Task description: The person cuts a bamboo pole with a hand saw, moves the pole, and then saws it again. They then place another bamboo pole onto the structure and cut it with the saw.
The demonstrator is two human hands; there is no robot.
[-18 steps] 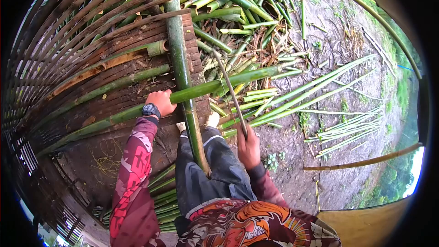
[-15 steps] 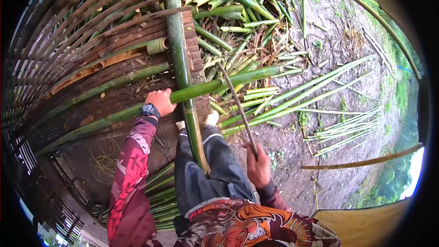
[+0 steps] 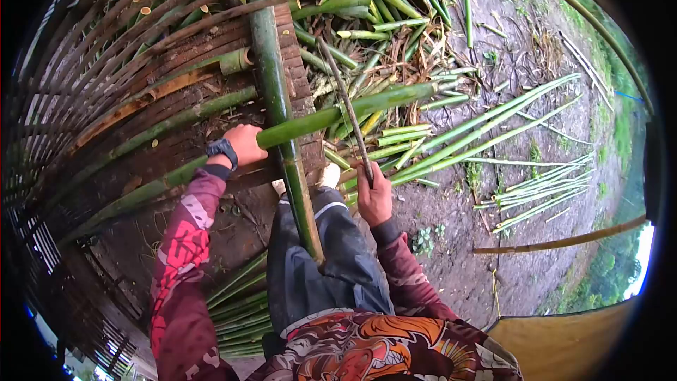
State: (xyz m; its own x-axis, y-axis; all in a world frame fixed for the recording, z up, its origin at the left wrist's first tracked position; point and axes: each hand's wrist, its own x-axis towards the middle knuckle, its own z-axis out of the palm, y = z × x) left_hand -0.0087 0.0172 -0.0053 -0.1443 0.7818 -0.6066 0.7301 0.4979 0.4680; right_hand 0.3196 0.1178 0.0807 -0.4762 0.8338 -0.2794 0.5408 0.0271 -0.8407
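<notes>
A green bamboo pole (image 3: pixel 303 127) lies crosswise over a thicker dark green bamboo pole (image 3: pixel 278 95), which slopes down between my legs. My left hand (image 3: pixel 245 144) is closed around the left end of the crossing pole. In my right hand (image 3: pixel 374 195) is the lower end of a long, thin brown saw (image 3: pixel 347 106), seen nearly edge-on. It crosses the green pole to the right of the thick one; its contact with the pole is hard to make out.
Cut bamboo pieces (image 3: pixel 331 7) are heaped at the top middle. Long thin poles (image 3: pixel 486 127) lie on the muddy ground at right. A slatted bamboo wall (image 3: pixel 106 49) curves along the left. More green poles (image 3: pixel 243 310) lie beside my legs.
My right hand has moved up and slightly left, sliding the saw lengthwise across the pole. My left hand still grips the pole, and the view has shifted slightly.
</notes>
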